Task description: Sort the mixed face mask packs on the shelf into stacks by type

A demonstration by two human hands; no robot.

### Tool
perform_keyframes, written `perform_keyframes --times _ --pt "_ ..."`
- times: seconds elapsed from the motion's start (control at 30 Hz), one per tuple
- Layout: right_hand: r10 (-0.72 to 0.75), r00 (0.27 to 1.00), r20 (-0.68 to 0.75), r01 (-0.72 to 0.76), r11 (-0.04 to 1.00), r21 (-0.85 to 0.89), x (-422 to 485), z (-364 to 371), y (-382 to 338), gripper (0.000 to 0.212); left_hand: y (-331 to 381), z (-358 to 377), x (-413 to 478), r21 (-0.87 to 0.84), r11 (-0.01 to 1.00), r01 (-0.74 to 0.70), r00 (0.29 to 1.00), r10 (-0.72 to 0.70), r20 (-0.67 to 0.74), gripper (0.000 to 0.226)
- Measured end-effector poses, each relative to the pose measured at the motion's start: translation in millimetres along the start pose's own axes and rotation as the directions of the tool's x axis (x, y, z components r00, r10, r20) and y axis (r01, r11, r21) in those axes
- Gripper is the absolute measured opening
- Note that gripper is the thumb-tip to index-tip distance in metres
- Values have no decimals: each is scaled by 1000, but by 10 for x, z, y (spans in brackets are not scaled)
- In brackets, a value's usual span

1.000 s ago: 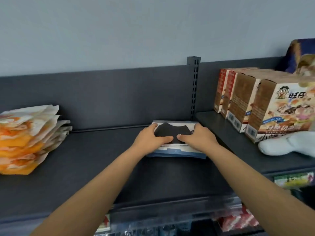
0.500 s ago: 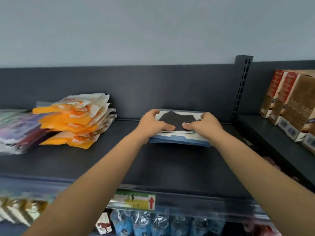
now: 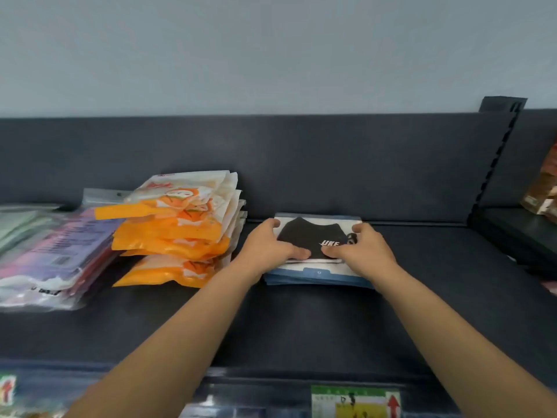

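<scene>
Dark shelf [image 3: 301, 321], left to right: purple packs [image 3: 51, 254], orange stack [image 3: 177, 230], then left grip [image 3: 266, 251] and right grip [image 3: 366, 254] clasping the black-mask stack [image 3: 313, 235] between them, thumbs on top. Even, gentle pressure from both sides should square it.

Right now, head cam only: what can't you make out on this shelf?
All head view.
black mask stack: pack count hidden under left hand and right hand.
purple pile: print blurred, cut off by left edge.
boxes: mostly cut off by right edge.
price label: text too small, cut by bottom edge.
</scene>
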State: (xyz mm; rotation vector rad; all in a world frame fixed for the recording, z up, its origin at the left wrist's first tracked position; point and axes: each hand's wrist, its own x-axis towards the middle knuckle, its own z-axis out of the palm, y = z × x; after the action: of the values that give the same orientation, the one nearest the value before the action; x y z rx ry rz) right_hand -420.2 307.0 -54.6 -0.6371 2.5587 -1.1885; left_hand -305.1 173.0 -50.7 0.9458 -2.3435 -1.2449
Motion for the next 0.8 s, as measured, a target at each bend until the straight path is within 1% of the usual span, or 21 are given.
perform_keyframes --times 0.13,0.2,0.3,0.37,0.47,0.57,0.63,0.7,0.8 --pt "-2 999 -47 -1 997 -80 3 109 -17 81 -38 0 15 137 988 -66 998 64 19 75" --pt "-9 998 -60 5 998 -59 -3 121 3 81 -57 14 50 161 984 -82 996 79 28 74" --pt "-54 993 -107 61 996 61 -45 123 48 76 -82 16 94 178 981 -73 997 67 40 77" --pt "-79 990 -116 86 994 60 -76 127 54 72 -97 21 113 202 977 -68 997 63 34 78" --pt "-103 986 -134 97 994 -50 -100 157 46 69 -99 32 100 219 974 -60 998 53 37 80" --pt "-143 979 -149 121 981 -149 -118 178 24 74 -72 21 58 238 970 -51 999 48 19 76" --pt "-165 976 -138 139 973 -186 -112 161 2 78 -27 18 17 350 934 -68 997 80 -21 74" --pt "-166 980 -106 140 966 -217 -85 133 -13 81 24 17 -49 473 877 -80 990 124 -61 77" --pt "-173 981 -92 140 946 -291 -141 91 -5 79 72 -3 -216 576 809 -113 975 201 -91 78"
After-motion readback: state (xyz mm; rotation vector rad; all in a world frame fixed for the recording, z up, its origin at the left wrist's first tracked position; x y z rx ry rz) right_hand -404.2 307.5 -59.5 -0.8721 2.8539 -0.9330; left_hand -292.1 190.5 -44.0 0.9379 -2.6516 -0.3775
